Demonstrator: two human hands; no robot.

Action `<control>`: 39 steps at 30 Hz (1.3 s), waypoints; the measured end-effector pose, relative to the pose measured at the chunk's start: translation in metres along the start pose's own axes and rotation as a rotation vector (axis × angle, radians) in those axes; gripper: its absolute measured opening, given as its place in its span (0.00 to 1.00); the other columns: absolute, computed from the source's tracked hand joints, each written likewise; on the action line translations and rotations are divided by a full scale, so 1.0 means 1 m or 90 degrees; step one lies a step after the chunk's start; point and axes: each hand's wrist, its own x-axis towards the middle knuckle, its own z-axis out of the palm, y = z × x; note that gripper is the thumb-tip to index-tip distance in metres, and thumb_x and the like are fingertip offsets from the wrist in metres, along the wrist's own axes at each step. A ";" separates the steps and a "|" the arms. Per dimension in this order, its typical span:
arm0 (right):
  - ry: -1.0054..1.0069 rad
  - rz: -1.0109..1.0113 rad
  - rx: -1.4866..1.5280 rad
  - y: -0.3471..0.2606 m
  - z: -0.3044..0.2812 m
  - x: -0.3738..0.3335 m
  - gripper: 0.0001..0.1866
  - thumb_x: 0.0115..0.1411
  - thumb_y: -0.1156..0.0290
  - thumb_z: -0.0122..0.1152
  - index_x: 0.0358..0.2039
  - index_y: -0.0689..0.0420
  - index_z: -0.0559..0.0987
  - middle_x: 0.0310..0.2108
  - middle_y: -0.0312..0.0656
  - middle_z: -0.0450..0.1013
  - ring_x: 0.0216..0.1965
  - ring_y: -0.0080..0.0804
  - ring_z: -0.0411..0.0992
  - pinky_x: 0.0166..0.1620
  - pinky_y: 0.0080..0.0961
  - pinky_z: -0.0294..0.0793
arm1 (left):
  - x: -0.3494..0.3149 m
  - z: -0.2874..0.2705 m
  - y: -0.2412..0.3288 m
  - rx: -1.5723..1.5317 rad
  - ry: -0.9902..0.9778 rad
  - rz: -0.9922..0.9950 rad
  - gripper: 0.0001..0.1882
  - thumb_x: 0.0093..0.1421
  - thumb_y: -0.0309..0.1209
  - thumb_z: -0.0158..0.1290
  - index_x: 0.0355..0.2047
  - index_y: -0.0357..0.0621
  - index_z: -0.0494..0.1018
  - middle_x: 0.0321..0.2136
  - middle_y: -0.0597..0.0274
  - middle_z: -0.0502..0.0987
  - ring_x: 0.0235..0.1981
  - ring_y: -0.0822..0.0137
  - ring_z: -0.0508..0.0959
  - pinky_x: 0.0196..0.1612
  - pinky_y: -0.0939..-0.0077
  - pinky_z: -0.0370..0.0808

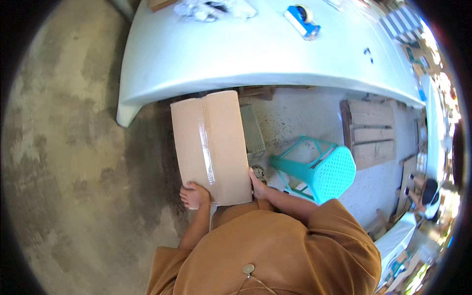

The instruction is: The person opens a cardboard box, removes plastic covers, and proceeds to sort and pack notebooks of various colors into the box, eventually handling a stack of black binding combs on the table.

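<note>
Cardboard box (pixel 228 142) is held in front of the person, left of centre, its far end close to the near edge of the white table (pixel 206 59); whether they touch, I cannot tell. At the far left, the table's corner leg (pixel 129 112) stands apart from the box, but a swing that way could knock the two together. The left hand (pixel 197 195) is clamped on the box's near left corner; with both hands so near the body, the far end could tip down if its contents are heavy. Along the middle, a strip of clear tape (pixel 206 150) covers the seam and might peel if the sides are squeezed unevenly. The right hand (pixel 258 186) presses the right side near the bottom, its fingers partly hidden, so slipping is possible. Farther right, the turquoise stool (pixel 334 172) could catch the right elbow or a foot during a turn.
</note>
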 end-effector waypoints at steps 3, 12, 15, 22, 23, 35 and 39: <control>0.068 0.198 0.403 0.040 0.004 -0.018 0.51 0.51 0.26 0.36 0.58 0.61 0.62 0.56 0.49 0.62 0.57 0.45 0.59 0.58 0.44 0.59 | -0.002 0.003 -0.005 -0.005 0.008 0.036 0.31 0.61 0.55 0.29 0.48 0.42 0.65 0.46 0.53 0.68 0.48 0.53 0.67 0.48 0.56 0.62; 0.140 0.051 0.553 0.023 0.020 -0.030 0.54 0.48 0.27 0.44 0.60 0.63 0.54 0.56 0.49 0.62 0.55 0.47 0.62 0.56 0.48 0.60 | 0.015 0.006 -0.016 0.010 -0.130 0.176 0.34 0.62 0.56 0.29 0.51 0.37 0.60 0.48 0.49 0.64 0.51 0.50 0.65 0.50 0.51 0.62; 0.108 -0.104 0.545 0.030 0.020 -0.033 0.44 0.55 0.33 0.43 0.61 0.56 0.56 0.58 0.43 0.60 0.56 0.44 0.61 0.58 0.46 0.59 | 0.017 0.007 -0.013 -0.002 -0.088 0.200 0.33 0.62 0.55 0.29 0.50 0.35 0.60 0.46 0.48 0.65 0.50 0.49 0.66 0.49 0.50 0.63; 0.148 -0.079 0.137 0.048 -0.011 -0.054 0.35 0.58 0.42 0.49 0.55 0.58 0.66 0.53 0.42 0.65 0.53 0.37 0.64 0.49 0.39 0.69 | 0.024 0.018 -0.016 0.026 -0.056 0.201 0.31 0.62 0.54 0.30 0.48 0.38 0.62 0.44 0.49 0.67 0.45 0.50 0.70 0.45 0.54 0.68; 0.226 -0.140 0.049 0.048 -0.021 -0.070 0.35 0.58 0.44 0.49 0.57 0.57 0.64 0.53 0.42 0.65 0.54 0.39 0.63 0.48 0.39 0.70 | 0.022 0.020 -0.014 0.036 -0.042 0.180 0.30 0.62 0.54 0.30 0.47 0.39 0.62 0.43 0.49 0.67 0.45 0.50 0.70 0.45 0.54 0.68; 0.734 -0.090 -0.043 0.141 -0.239 -0.166 0.32 0.56 0.52 0.54 0.57 0.57 0.65 0.42 0.43 0.70 0.38 0.33 0.68 0.37 0.32 0.69 | 0.018 0.017 -0.014 -0.004 -0.065 0.186 0.34 0.61 0.58 0.29 0.52 0.40 0.60 0.49 0.50 0.66 0.50 0.50 0.67 0.47 0.50 0.66; 0.673 -0.043 0.051 0.128 -0.288 -0.172 0.37 0.55 0.52 0.55 0.61 0.55 0.57 0.51 0.48 0.65 0.48 0.42 0.66 0.44 0.43 0.68 | 0.016 0.022 -0.014 -0.031 -0.013 0.147 0.33 0.61 0.58 0.30 0.52 0.45 0.62 0.49 0.53 0.67 0.51 0.50 0.68 0.48 0.51 0.66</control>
